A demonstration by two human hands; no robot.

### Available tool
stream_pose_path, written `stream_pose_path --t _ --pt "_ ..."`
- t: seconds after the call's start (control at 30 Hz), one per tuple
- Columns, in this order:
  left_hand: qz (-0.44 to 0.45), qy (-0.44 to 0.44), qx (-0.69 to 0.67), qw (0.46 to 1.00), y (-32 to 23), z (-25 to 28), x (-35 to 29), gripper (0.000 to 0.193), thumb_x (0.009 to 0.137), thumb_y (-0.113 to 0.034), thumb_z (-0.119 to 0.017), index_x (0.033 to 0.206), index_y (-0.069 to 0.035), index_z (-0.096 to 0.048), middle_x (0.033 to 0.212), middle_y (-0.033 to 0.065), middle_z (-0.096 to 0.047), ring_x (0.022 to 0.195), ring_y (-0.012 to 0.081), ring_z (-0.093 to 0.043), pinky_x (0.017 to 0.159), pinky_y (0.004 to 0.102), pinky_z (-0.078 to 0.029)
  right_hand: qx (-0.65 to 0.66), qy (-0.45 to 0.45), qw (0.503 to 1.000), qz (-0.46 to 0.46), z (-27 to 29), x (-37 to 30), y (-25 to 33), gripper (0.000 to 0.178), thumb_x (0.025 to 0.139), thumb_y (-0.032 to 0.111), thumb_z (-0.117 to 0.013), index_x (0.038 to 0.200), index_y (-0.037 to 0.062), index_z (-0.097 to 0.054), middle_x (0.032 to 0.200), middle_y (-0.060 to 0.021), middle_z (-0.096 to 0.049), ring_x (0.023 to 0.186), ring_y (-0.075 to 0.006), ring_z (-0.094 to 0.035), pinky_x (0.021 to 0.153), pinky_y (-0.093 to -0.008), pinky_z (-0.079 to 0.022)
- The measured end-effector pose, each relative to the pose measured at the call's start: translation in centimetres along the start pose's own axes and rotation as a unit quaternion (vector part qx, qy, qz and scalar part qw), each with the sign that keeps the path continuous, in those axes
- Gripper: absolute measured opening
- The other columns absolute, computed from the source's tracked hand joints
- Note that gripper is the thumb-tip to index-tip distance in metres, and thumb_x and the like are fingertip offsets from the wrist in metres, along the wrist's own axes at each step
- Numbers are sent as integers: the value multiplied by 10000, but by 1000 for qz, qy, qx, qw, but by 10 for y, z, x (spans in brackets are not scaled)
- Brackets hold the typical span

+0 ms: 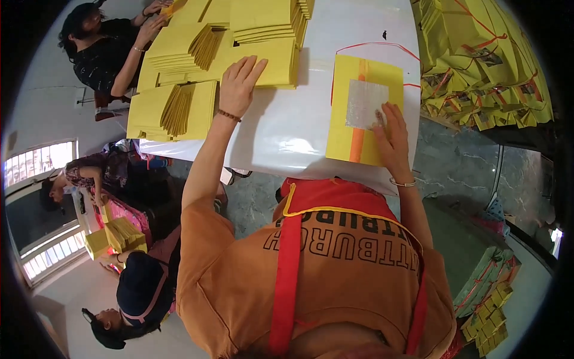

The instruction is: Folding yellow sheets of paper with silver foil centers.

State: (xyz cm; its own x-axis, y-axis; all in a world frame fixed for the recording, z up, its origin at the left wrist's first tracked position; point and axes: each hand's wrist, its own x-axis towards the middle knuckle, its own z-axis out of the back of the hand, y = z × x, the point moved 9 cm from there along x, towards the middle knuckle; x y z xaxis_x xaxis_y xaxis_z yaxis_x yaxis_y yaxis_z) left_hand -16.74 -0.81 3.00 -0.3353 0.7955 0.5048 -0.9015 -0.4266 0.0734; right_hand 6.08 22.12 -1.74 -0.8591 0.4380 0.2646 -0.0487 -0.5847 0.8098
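Rests open left fingers (249, 67) on a folded yellow stack (278, 63) at upper centre, likely to steady it, and lays loosely spread right fingers (396, 118) on a yellow sheet (359, 136) right of centre, apparently to hold it flat on the white worktop (272, 134).

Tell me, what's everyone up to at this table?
A person in a brown shirt rests the left hand on a stack of folded yellow sheets and the right hand on the right edge of a flat yellow piece with an orange stripe and grey patch. More yellow stacks sit on the white table, with another person at its left side.
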Motion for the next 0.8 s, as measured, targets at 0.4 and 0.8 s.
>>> stream_pose_path --t 0.4,0.8 --pt "0 206 -28 978 33 -87 -25 544 834 -170 -549 1352 -243 -403 1314 96 -458 1204 274 -426 974 408 -362 -107 1 994 4 -8 -3 -1 397 786 152 -655 1171 102 -571 1316 -105 -457 1266 -333 -365 998 -429 -338" --pt "0 176 -49 983 33 -106 -33 602 845 -522 -504 1353 -210 -417 1422 149 -320 1301 326 -281 1045 465 -205 -129 -1 992 4 -7 -2 3 386 789 161 -650 1165 105 -578 1311 -106 -460 1247 -340 -385 984 -426 -352"
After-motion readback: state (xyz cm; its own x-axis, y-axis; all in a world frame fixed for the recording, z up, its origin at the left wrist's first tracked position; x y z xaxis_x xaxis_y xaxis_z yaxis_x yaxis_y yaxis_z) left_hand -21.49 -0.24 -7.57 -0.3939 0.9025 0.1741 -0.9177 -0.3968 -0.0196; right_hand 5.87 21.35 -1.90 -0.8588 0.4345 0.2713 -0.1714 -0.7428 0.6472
